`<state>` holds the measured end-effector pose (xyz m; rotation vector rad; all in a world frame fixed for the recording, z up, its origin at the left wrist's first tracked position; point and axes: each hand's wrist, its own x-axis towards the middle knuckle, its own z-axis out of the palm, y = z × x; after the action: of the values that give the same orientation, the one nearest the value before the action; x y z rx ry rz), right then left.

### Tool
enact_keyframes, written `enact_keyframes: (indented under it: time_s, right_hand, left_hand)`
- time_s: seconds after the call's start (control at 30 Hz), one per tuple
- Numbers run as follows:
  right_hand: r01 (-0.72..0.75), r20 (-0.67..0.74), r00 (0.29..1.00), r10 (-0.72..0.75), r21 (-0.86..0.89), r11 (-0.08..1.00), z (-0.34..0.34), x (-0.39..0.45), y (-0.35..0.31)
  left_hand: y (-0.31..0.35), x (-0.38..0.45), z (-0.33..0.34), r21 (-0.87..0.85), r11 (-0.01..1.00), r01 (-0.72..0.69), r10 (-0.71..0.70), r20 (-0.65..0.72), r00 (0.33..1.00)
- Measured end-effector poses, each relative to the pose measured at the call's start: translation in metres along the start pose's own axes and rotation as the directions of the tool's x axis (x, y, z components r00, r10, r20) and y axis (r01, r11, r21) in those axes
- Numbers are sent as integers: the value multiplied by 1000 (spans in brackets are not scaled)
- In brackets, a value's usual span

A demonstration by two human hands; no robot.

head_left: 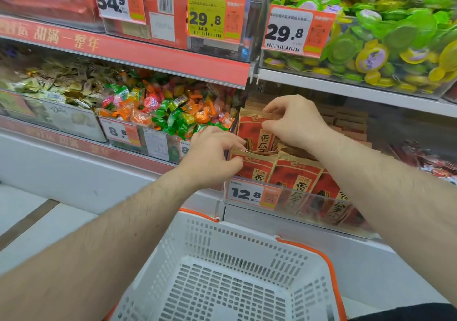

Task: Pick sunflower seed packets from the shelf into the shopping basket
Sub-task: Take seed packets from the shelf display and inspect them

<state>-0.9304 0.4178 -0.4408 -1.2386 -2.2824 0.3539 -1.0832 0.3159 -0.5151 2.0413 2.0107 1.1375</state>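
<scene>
Right hand (294, 120) is at the upper sunflower seed packet (257, 133): thumb and fingers pinch its kraft-paper top edge, and the packet stands raised above the row behind the clear shelf front. Left hand (212, 157) grips the top-left corner of the front packet (252, 167), thumb below and fingers curled over the edge. That packet sits in the shelf bin, upright, just behind the 12.8 price tag (252, 193). More red-and-brown packets (296, 177) stand beside it to the right, leaning slightly forward against the clear front.

White shopping basket (222, 271) with orange rim lies directly below the hands, in front of the shelf; its slotted floor shows no packet inside.

To the left of the seed bin: a bin of mixed wrapped candies (168, 110), orange, green and red. Upper shelf at right: a clear bin of green and yellow round sweets (385, 39) with a 29.8 tag (286, 32).
</scene>
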Motion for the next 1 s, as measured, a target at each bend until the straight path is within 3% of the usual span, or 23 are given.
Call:
enact_keyframes:
  time_s: [0.17,0.3,0.5,0.67,0.83,1.0]
  right_hand:
    - [60,45,998,-51,-206,977,8,11,-8]
    - [-32,165,983,74,-246,969,15,18,-12]
    - [-89,210,968,139,-232,969,13,17,-17]
    - [-41,42,998,44,-78,996,10,4,-19]
    - [18,299,951,78,-303,953,5,-6,-26]
    - [-107,351,911,215,-303,947,11,2,-21]
  left_hand:
    - [0,1,-4,82,996,-41,40,23,999]
    - [2,2,-7,92,995,-41,39,24,999]
    - [3,1,-6,90,996,-22,20,30,999]
    - [0,-1,-5,81,997,10,-10,7,1000]
    - [0,-3,-1,57,998,26,-24,-37,999]
    - [0,-6,-1,21,999,34,-34,-40,999]
